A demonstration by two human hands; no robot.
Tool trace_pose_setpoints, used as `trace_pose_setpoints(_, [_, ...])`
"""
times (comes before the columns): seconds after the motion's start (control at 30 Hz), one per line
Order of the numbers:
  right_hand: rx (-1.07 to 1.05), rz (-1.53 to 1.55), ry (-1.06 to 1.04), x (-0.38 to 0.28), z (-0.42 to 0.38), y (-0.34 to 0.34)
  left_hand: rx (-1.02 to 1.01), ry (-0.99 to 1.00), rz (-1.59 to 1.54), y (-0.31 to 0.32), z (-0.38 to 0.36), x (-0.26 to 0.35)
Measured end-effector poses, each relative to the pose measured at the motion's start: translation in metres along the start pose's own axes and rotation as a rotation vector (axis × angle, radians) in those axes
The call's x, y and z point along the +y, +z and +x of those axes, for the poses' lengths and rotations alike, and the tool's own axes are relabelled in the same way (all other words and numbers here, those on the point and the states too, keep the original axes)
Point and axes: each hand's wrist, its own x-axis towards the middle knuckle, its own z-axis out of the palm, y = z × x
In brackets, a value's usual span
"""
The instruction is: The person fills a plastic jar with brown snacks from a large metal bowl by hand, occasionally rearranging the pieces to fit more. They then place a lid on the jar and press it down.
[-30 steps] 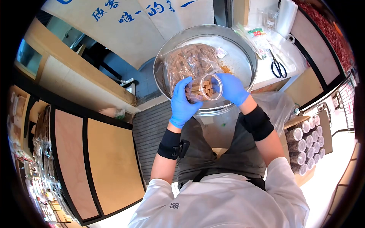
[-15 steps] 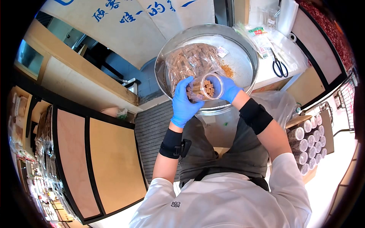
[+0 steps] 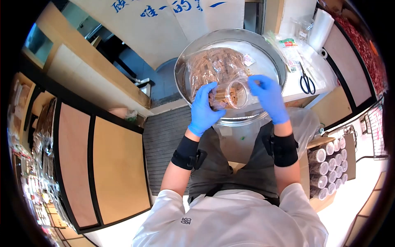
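My left hand [image 3: 204,110], in a blue glove, is wrapped round a clear plastic jar [image 3: 243,103], tilted with its open mouth to the right. Brown sticks [image 3: 231,97] partly fill the jar. Just right of the rim, my right hand [image 3: 268,98], also gloved in blue, has its fingers curled together; whether anything is between them is too small to tell. Behind the jar, a clear bag [image 3: 218,66] heaped with similar brown sticks lies in a large round metal pan [image 3: 281,74]. A small white packet [image 3: 248,60] lies beside the bag.
Black-handled scissors [image 3: 307,83] and a printed plastic package [image 3: 290,53] lie on the white side table [image 3: 327,78], near a plastic roll [image 3: 321,29]. Several filled, lidded jars [image 3: 329,168] are stacked at lower right. A cabinet [image 3: 117,164] stands at left.
My right hand has come off the jar and moved right, its fingers now curled beside the rim. My left hand still holds the jar. The whole view has shifted slightly.
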Motion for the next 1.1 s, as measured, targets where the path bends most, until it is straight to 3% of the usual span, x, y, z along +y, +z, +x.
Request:
trace_pose_setpoints(0.03, [0.111, 0.247, 0.126, -0.01, -0.007, -0.008, 0.002, 0.009, -0.011, 0.0, 0.0, 0.001])
trace_pose_setpoints(0.07, [0.099, 0.241, 0.125, -0.023, -0.013, -0.012, -0.003, -0.001, 0.011, -0.001, 0.001, 0.003])
trace_pose_setpoints(0.13, [0.081, 0.385, -0.004, -0.046, -0.024, -0.013, 0.017, 0.0, 0.014, 0.0, 0.002, 0.003])
trace_pose_setpoints(0.27, [-0.059, 0.382, 0.136, -0.057, -0.031, 0.001, 0.019, 0.013, 0.017, 0.0, 0.001, 0.005])
trace_pose_setpoints(0.5, [-0.115, 0.289, 0.115, -0.065, -0.023, 0.021, 0.022, 0.052, 0.002, 0.001, 0.002, 0.003])
trace_pose_setpoints(0.6, [-0.057, 0.14, 0.087, -0.068, -0.026, 0.03, 0.034, 0.062, 0.005, 0.001, 0.001, 0.002])
trace_pose_setpoints(0.67, [-0.098, 0.032, -0.109, -0.066, -0.025, 0.029, 0.014, 0.048, -0.006, 0.001, 0.001, -0.001])
trace_pose_setpoints(0.77, [-0.171, 0.019, -0.134, -0.06, -0.023, 0.022, 0.028, 0.092, 0.033, 0.001, 0.002, -0.002])
trace_pose_setpoints(0.87, [-0.108, 0.189, 0.044, -0.06, -0.024, 0.025, -0.009, 0.044, 0.002, -0.001, 0.003, 0.002])
trace_pose_setpoints(1.1, [-0.144, 0.265, 0.066, -0.054, -0.02, 0.033, 0.012, 0.062, 0.038, -0.001, 0.002, 0.001])
